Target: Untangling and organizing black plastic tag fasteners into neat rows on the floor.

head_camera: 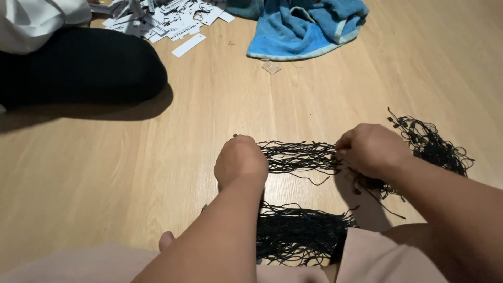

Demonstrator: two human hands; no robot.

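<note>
Black strands: a thin bundle of black string loops (298, 156) runs left to right between my fists, taut above the wooden floor (105, 173)
Left hand (241, 162): closed on its left end
Right hand (371, 149): pinching its right end
Spare piles: tangled black strings (435, 144) beyond my right hand, a flat heap (298, 233) by my lap

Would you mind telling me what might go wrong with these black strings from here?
The strands stretched between the left hand and right hand are loosely bunched, so they may knot or cross as they are drawn apart. The loose heap behind the right hand lies close, so stray loops could be dragged along. The bundle near the lap could snag too.
</note>
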